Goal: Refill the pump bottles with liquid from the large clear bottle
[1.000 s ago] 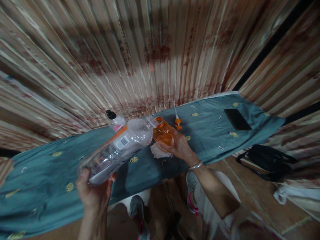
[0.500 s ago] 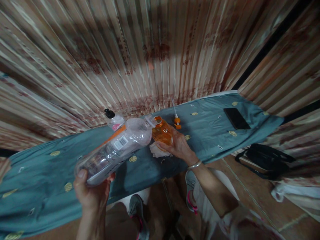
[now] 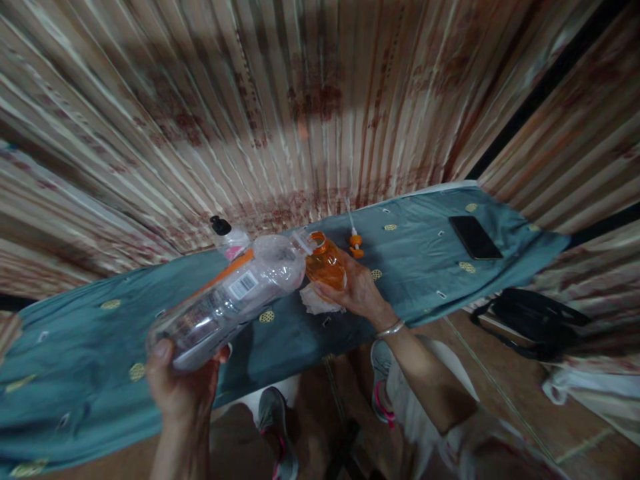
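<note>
A large clear plastic bottle [image 3: 235, 300] lies tilted in my left hand [image 3: 186, 383], whose fingers wrap round its base. Its neck points right and meets the mouth of a small orange see-through bottle [image 3: 326, 263]. That orange bottle is held by my right hand [image 3: 361, 290], with a silver bangle on the wrist. Beneath the orange bottle, a crumpled white tissue [image 3: 317, 301] rests on the cloth. An orange pump top [image 3: 356, 245] with a clear tube lies just beyond my right hand. The liquid level inside the bottles is hard to tell.
A clear bottle with a black pump [image 3: 220, 227] stands behind the large bottle. On the right of the teal cloth-covered table [image 3: 420, 280] lies a black phone [image 3: 475, 237]. A black bag [image 3: 535, 320] is beyond the right front edge. Pleated curtains hang behind.
</note>
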Action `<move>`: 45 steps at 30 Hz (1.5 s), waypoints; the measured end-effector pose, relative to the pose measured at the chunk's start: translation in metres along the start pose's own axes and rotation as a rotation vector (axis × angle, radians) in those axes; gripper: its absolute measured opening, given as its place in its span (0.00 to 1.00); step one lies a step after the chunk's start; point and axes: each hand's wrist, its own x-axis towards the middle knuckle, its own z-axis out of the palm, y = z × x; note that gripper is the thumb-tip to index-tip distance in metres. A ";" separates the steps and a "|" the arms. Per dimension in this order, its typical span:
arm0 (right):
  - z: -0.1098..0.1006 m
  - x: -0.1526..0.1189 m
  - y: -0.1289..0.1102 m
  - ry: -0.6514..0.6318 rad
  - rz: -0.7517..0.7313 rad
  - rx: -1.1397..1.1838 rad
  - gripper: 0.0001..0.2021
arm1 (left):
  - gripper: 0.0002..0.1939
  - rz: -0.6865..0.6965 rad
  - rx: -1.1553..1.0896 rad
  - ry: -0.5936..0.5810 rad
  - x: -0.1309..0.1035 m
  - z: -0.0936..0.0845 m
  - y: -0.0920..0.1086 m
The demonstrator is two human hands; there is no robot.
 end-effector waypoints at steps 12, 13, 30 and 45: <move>-0.001 0.001 -0.002 0.044 -0.043 -0.024 0.35 | 0.25 0.007 -0.007 -0.007 0.001 0.000 -0.003; -0.001 0.000 -0.002 0.043 -0.046 -0.025 0.35 | 0.25 0.003 -0.001 -0.014 0.000 0.000 -0.002; 0.000 -0.001 0.002 0.064 -0.078 -0.023 0.34 | 0.24 -0.001 0.038 -0.033 -0.004 0.005 0.001; -0.002 -0.003 0.002 0.026 -0.036 -0.041 0.34 | 0.23 -0.022 0.028 -0.040 -0.006 0.001 -0.001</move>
